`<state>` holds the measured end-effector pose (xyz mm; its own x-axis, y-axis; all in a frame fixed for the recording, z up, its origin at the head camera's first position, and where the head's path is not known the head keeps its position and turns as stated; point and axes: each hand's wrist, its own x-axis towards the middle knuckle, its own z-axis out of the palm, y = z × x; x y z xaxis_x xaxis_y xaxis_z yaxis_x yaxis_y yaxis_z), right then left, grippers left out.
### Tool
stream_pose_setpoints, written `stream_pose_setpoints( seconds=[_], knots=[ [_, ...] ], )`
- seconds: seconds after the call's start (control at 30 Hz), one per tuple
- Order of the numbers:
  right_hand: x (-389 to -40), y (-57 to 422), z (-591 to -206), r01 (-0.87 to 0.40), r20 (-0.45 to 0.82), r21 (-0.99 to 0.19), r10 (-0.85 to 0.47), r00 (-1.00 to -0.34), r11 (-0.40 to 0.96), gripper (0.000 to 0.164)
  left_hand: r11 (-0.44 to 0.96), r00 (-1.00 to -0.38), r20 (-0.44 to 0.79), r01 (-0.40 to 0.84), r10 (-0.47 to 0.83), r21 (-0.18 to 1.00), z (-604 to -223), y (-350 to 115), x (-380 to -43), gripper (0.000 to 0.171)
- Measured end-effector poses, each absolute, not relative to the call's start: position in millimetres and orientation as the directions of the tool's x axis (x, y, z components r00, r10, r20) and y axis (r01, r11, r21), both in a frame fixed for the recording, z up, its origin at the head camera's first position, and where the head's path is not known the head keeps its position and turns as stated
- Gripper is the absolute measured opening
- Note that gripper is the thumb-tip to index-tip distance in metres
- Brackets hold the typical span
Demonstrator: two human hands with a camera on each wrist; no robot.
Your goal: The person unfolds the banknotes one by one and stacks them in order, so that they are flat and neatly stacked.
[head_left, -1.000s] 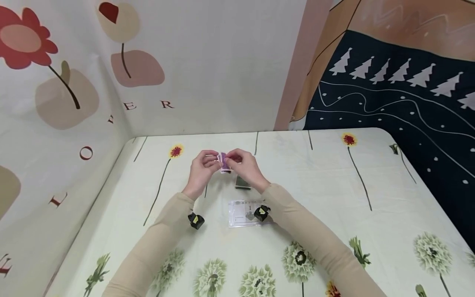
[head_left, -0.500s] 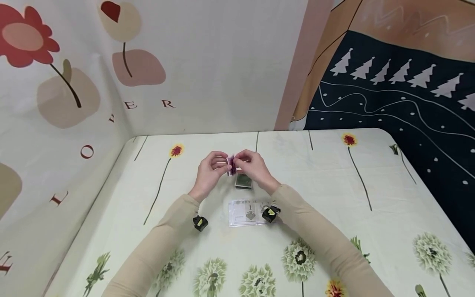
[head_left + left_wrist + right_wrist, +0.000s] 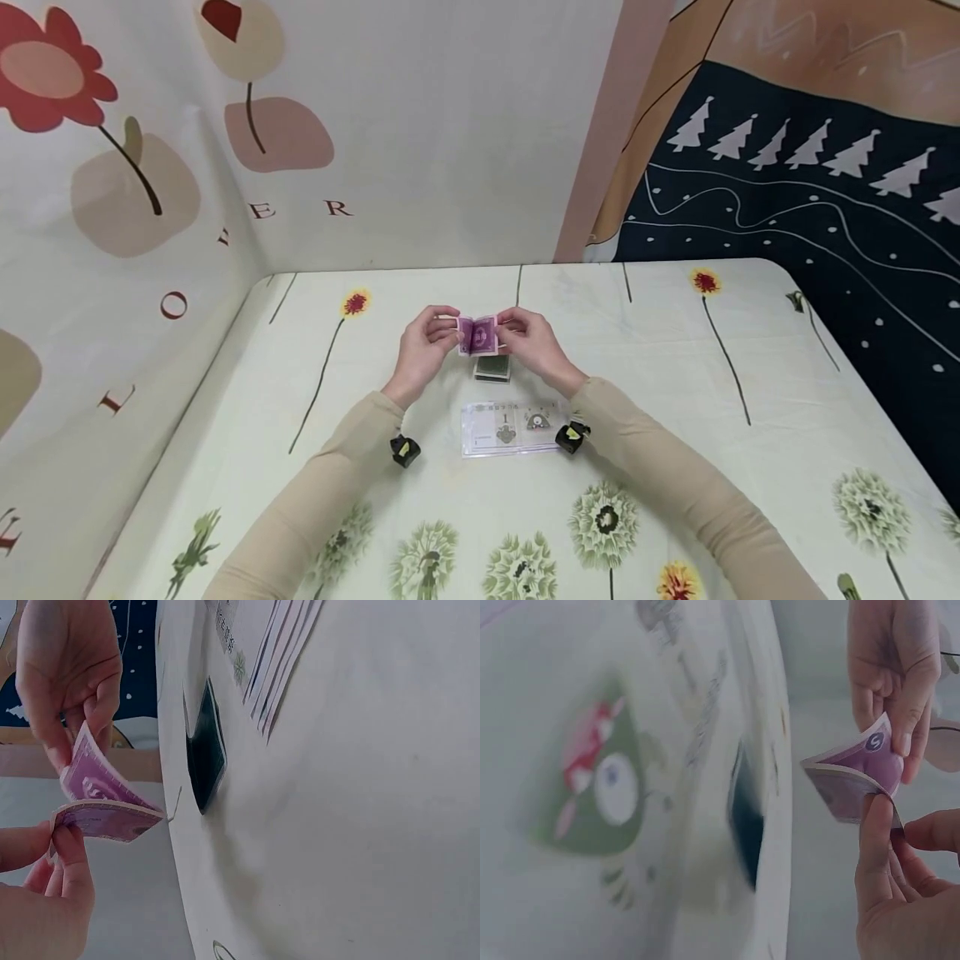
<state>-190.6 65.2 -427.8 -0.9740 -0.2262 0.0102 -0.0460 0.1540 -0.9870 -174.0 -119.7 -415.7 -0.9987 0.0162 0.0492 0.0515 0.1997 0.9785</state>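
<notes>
A small purple banknote [image 3: 483,336] with a crease down its middle is held up above the table, its two halves spread in a V. My left hand [image 3: 424,350] pinches its left end between thumb and fingers. At the opposite end, my right hand [image 3: 536,343] pinches the other half. In the right wrist view the banknote [image 3: 832,795] shows a printed 5. Just below the hands, a small dark green rectangular stack [image 3: 492,367] lies on the table. Nearer to me is a pile of white printed sheets [image 3: 487,429] in a clear cover, partly hidden by the right wrist's camera.
A pale flowered cloth [image 3: 637,350] covers the table. White patterned fabric [image 3: 450,133] hangs at the back and left. Dark fabric with printed trees [image 3: 750,192] is at the right, beyond the table edge.
The banknote has gone from folded narrow to spread in two halves. Both hands moved right, and the right hand has drawn away from the left.
</notes>
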Motion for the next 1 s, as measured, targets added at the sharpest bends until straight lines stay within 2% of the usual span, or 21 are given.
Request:
stream_pose_setpoints(
  seconds=[0.37, 0.57, 0.7, 1.0],
  knots=[
    [-191.4, 84.1, -437.8, -0.037, 0.017, -0.99, -0.146, -0.989, 0.14, 0.044, 0.2, -0.999, 0.045, 0.045, 0.003, 0.979, -415.9, -127.7, -174.5, 0.037],
    [-192.3, 92.2, -438.4, -0.042, 0.022, -0.99, -0.144, -0.989, 0.134, 0.031, 0.216, -0.998, 0.058, 0.055, -0.007, 0.975, -418.3, -130.0, -177.0, 0.028],
    [-191.4, 97.3, -438.0, -0.043, 0.019, -0.982, -0.128, -0.992, 0.183, 0.024, 0.234, -0.998, 0.057, 0.051, -0.017, 0.971, -420.4, -130.9, -178.4, 0.023],
    [-190.7, 104.8, -440.9, -0.061, 0.021, -0.962, -0.149, -0.989, 0.266, 0.02, 0.246, -1.0, -0.004, -0.011, -0.028, 0.969, -421.8, -132.2, -177.8, 0.022]
  ],
)
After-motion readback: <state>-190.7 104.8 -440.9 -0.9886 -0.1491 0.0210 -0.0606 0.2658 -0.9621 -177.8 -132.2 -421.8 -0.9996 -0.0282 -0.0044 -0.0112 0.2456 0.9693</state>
